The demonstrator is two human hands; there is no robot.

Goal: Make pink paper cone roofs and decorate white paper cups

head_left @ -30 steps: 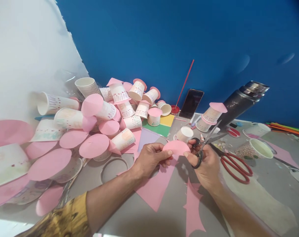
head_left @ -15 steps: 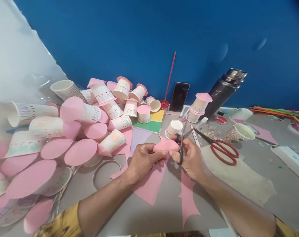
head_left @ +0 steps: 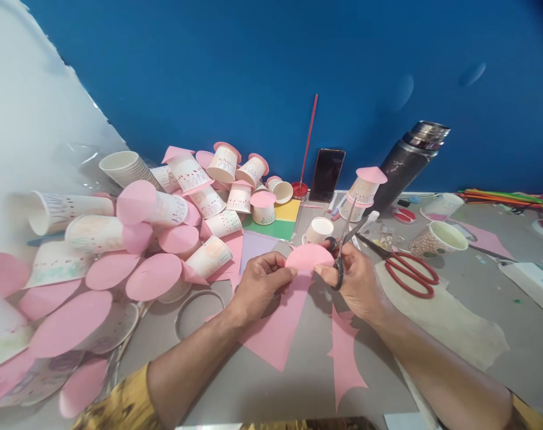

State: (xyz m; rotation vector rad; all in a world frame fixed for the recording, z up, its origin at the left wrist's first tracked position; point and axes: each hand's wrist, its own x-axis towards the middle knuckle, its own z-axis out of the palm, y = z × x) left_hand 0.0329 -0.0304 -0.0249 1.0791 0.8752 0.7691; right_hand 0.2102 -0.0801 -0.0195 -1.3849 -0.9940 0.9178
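Between my two hands is a pink paper circle (head_left: pixel 309 257), held up over the table. My left hand (head_left: pixel 263 282) pinches its left edge between thumb and fingers. With its thumb at the circle's right edge, my right hand (head_left: pixel 358 278) also grips a pair of small black-handled scissors (head_left: pixel 340 263), blades pointing up and away. A pink paper sheet (head_left: pixel 278 334) lies below the hands, and a curved pink offcut (head_left: pixel 346 364) sits to its right. Just beyond the circle stands an upturned paper cup (head_left: pixel 319 229).
Decorated paper cups with pink paper tops (head_left: pixel 152 278) are heaped at left. Red-handled scissors (head_left: pixel 412 272), a patterned cup (head_left: pixel 439 239) and a black flask (head_left: pixel 405 164) are at right. A phone (head_left: pixel 327 175) leans on the blue wall. A grey ring (head_left: pixel 199 292) lies near my left forearm.
The circle and both hands have shifted slightly right. The circle is tilted more upright and shows more of its face, and the scissor blades now point upward. The view has moved slightly.
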